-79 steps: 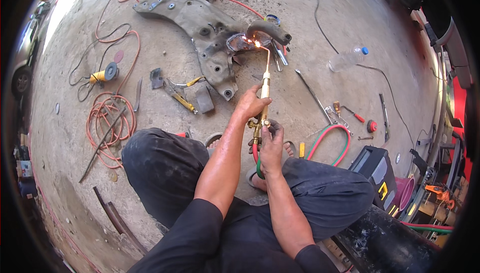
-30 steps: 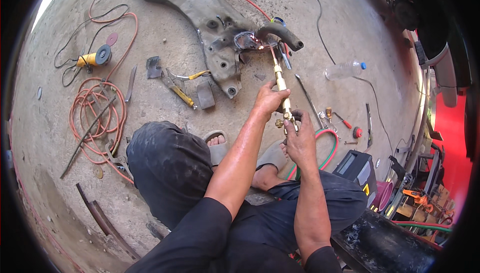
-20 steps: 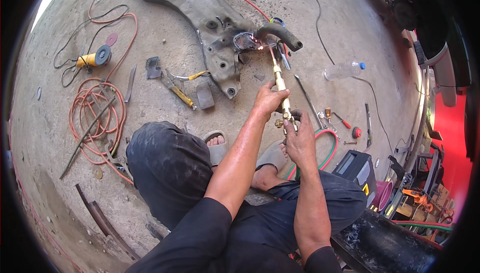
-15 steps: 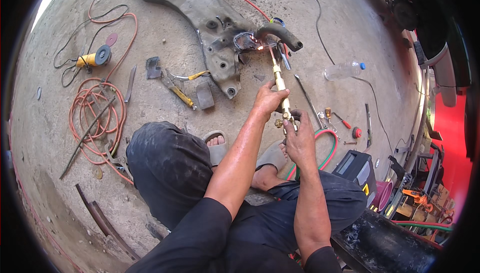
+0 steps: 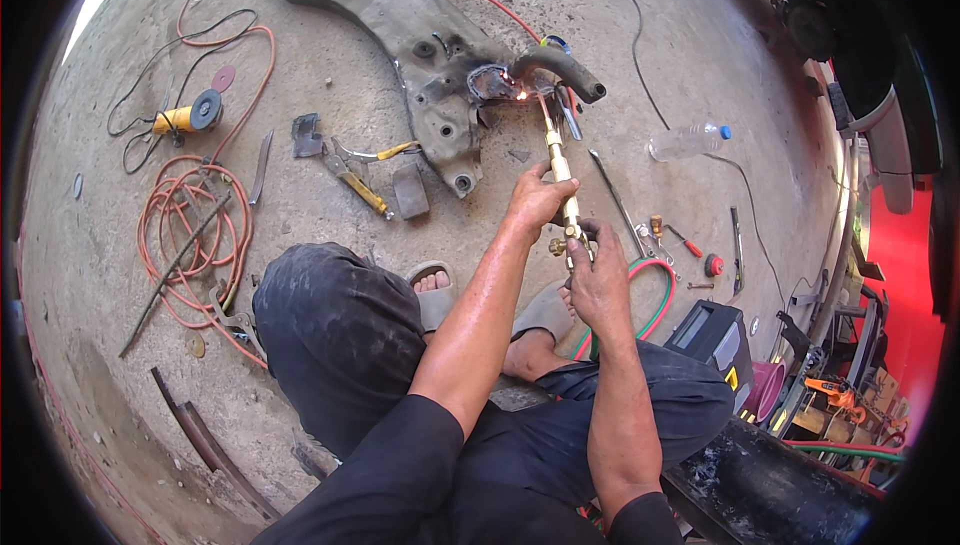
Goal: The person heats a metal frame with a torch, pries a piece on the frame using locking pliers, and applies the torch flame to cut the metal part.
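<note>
Both my hands hold a brass gas torch [image 5: 561, 167] that points away from me. My left hand [image 5: 540, 197] is wrapped round its barrel. Behind it, my right hand [image 5: 600, 280] grips the rear of the torch by the valve knobs. The torch's thin tip reaches the large grey metal subframe [image 5: 420, 50], where a bright glow shows beside a ragged, blackened opening. A bent pipe [image 5: 565, 67] sticks out of the subframe just beyond the tip. Red and green hoses [image 5: 664, 290] loop on the floor by my right hand.
On the left lie a yellow angle grinder [image 5: 180, 121] and a coiled orange hose [image 5: 165, 235]. Yellow-handled clamp [image 5: 362, 193] and metal block [image 5: 409, 192] sit near the subframe. To the right are a plastic bottle [image 5: 688, 142], a pry bar [image 5: 618, 200], small tools and a black toolbox [image 5: 706, 333].
The glow at the torch tip is slightly brighter. My hands, the torch and the subframe hold practically the same places.
</note>
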`<action>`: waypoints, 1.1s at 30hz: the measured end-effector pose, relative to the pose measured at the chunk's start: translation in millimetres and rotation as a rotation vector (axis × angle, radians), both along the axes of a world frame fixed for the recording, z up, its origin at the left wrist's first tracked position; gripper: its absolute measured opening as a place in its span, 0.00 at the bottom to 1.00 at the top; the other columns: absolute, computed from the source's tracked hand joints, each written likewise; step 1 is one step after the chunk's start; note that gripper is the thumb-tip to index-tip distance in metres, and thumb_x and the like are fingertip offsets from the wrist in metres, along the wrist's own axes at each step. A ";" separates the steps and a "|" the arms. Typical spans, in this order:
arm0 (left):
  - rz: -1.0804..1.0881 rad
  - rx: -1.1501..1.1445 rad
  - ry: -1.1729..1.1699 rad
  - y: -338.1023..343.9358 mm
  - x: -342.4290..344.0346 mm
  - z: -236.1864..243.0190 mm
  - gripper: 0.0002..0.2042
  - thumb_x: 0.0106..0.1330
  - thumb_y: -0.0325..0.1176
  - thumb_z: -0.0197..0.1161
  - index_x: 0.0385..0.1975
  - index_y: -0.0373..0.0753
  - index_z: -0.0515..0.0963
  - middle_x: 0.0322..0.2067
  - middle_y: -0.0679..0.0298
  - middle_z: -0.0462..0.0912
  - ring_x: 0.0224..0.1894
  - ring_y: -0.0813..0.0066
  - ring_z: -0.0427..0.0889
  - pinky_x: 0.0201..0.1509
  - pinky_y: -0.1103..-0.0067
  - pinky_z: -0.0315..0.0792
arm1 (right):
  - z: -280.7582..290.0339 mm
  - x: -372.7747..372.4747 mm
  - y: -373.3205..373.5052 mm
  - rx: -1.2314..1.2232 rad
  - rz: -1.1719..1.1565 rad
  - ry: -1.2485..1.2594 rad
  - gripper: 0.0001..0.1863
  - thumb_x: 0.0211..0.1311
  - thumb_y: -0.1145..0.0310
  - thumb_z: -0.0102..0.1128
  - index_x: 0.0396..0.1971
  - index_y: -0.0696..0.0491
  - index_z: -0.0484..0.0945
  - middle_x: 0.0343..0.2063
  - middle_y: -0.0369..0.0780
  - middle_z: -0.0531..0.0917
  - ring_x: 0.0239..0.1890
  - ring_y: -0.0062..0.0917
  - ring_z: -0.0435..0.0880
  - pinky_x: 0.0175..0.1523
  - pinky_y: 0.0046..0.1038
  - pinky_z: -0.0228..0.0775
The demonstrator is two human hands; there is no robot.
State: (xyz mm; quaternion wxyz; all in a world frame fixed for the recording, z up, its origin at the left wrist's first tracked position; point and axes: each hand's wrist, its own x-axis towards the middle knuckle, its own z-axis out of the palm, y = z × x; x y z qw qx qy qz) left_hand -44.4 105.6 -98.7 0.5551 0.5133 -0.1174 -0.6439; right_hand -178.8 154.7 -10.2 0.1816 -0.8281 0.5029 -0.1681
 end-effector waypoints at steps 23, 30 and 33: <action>0.007 0.000 -0.001 1.9 1.9 -2.8 0.33 0.60 0.30 0.70 0.66 0.31 0.66 0.30 0.58 0.84 0.26 0.72 0.83 0.24 0.74 0.77 | 22.1 18.6 6.0 0.406 -0.229 -0.074 0.19 0.75 0.65 0.51 0.59 0.57 0.76 0.47 0.51 0.77 0.48 0.43 0.81 0.56 0.37 0.71; 0.011 0.007 -0.020 0.6 1.1 -6.2 0.33 0.60 0.30 0.71 0.66 0.31 0.66 0.31 0.59 0.84 0.28 0.71 0.83 0.25 0.74 0.78 | 23.4 17.8 5.9 0.291 -0.174 -0.010 0.17 0.71 0.65 0.56 0.55 0.56 0.77 0.48 0.51 0.79 0.50 0.44 0.80 0.57 0.40 0.71; 0.008 0.008 -0.030 1.1 1.8 -5.8 0.34 0.60 0.30 0.70 0.67 0.31 0.66 0.32 0.59 0.84 0.29 0.71 0.83 0.26 0.73 0.78 | 24.9 19.9 7.1 0.298 -0.178 -0.026 0.16 0.69 0.68 0.58 0.54 0.57 0.76 0.47 0.52 0.77 0.51 0.48 0.79 0.57 0.41 0.70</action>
